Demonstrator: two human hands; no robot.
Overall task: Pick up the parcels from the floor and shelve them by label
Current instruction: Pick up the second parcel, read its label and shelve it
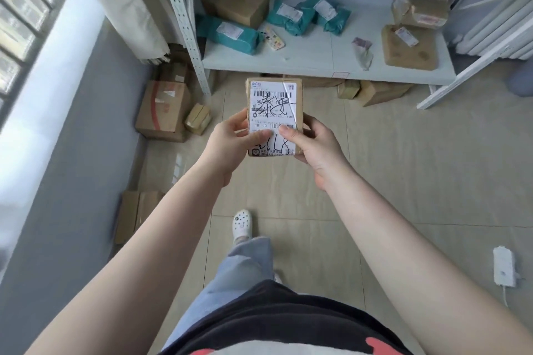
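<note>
Two bare hands hold one small brown parcel [274,116] at the centre of the frame, above the tiled floor [403,167]. The left hand [230,141] has its grip closed on the parcel's left edge, thumb pressed on the lower part of the white label [272,112]. The right hand [314,149] has its grip closed on the right edge, thumb lying across the label's lower right. The label faces the camera, with barcodes, printed text and black handwritten marks.

Above the parcel, in the upper half of the frame, runs a white shelf [302,63]. On it lie a brown carton [236,4] at the upper left, three teal mailer bags [230,34], and two brown wrapped packages [409,47] toward the right, one stacked behind the other. A small crumpled bag [362,51] lies between the teal bags and the brown packages.

Under the shelf, on the floor, several brown boxes [375,92] show at its front edge. At the left of the frame, beside the grey wall, stands a larger carton [161,110] with a small taped box [197,119] leaning against it. Flat cardboard [132,216] rests against the wall lower down.

At the lower centre a white clog [242,223] and a pale trouser leg [230,276] appear. A white power strip [504,266] lies on the floor at the lower right.
</note>
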